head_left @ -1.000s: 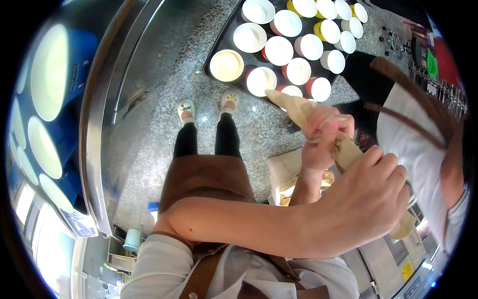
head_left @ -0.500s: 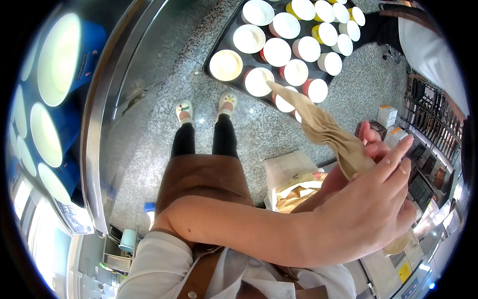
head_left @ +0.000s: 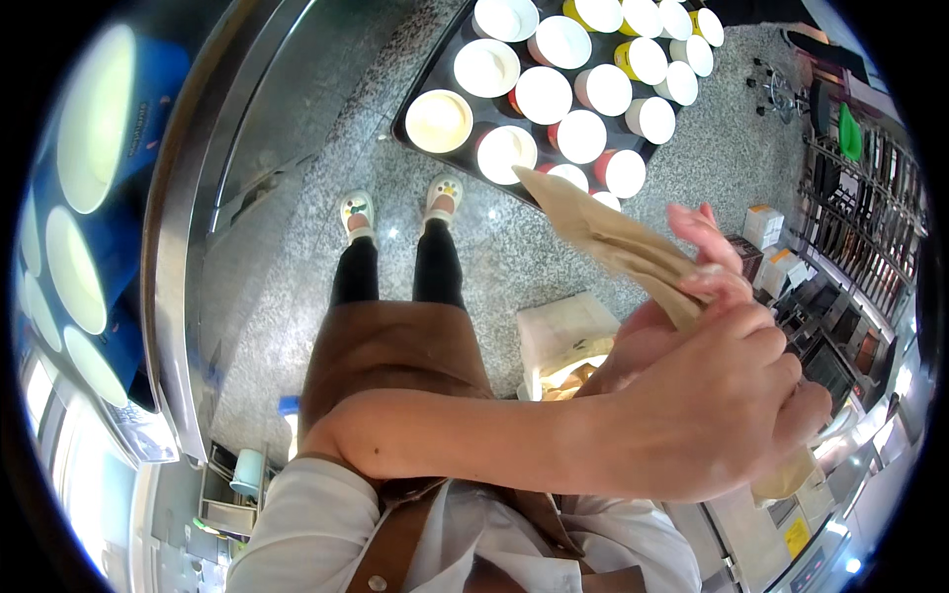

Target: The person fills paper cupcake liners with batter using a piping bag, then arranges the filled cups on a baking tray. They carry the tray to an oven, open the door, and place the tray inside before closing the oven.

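Observation:
A tan, creased bag that looks like a piping bag point(head_left: 613, 247) tapers to a point toward the cups. My right hand point(head_left: 704, 262) has its fingers bent around the wide end. Across my body reaches my left forearm, and my left hand point(head_left: 712, 400) is closed over that same end with its fingers curled. What lies inside the palms is hidden. Beyond the bag's tip, a white-topped cup point(head_left: 507, 153) stands among several others on a dark tray point(head_left: 489, 114). A cup at the tray's near left corner point(head_left: 439, 121) shows a cream-coloured inside.
Blue tubs with pale tops point(head_left: 96, 119) stand along the left, behind a metal counter edge point(head_left: 163, 296). Below my hands is a white box point(head_left: 563, 326) with a gold-coloured bag point(head_left: 578, 376). A rack point(head_left: 870, 217) and small boxes point(head_left: 763, 227) are at the right.
The bag's wide end, twisted before, now looks flatter, and its tip has shifted slightly left. My left fingers, stretched out earlier, have curled in. The other person's white sleeve has left the upper right.

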{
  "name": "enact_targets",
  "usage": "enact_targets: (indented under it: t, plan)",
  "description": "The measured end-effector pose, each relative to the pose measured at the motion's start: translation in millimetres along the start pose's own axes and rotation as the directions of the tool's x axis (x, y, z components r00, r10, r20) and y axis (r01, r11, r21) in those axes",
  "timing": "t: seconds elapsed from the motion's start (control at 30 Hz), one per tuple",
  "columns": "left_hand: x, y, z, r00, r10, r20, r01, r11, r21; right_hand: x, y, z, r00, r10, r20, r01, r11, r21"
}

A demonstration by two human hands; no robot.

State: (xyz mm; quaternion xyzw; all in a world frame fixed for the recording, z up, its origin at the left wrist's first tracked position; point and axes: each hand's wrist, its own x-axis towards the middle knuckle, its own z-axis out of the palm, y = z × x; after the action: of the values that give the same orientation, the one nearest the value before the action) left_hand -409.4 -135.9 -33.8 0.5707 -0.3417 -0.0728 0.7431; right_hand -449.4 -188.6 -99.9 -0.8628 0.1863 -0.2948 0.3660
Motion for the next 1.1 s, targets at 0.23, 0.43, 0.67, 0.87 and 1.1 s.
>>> enact_targets:
  t: [0.23, 0.43, 0.67, 0.87, 1.1]
  plan:
    - [-8, -7, 1, 0.996, -0.081, -0.022, 0.081, 0.996, -0.038, -2, 13, 25, 0.996, 0.079, -0.030, -0.077, 0.996, 0.053]
    - [-10, -7, -5, 0.994, -0.110, 0.016, 0.111, 0.991, -0.070, -12, 31, 41, 0.994, 0.104, -0.024, -0.101, 0.990, 0.095]
    - [-13, -10, -7, 0.993, -0.116, 0.007, 0.116, 0.991, -0.064, -26, 49, 60, 0.971, 0.236, -0.024, -0.227, 0.954, 0.197]
    - [-16, -10, -7, 0.990, -0.139, -0.005, 0.138, 0.987, -0.081, -35, 69, 71, 0.968, 0.250, 0.004, -0.247, 0.958, 0.144]
    - [-20, -11, -10, 0.987, -0.162, -0.015, 0.161, 0.983, -0.087, -43, 84, 89, 0.952, 0.305, 0.019, -0.304, 0.941, 0.150]
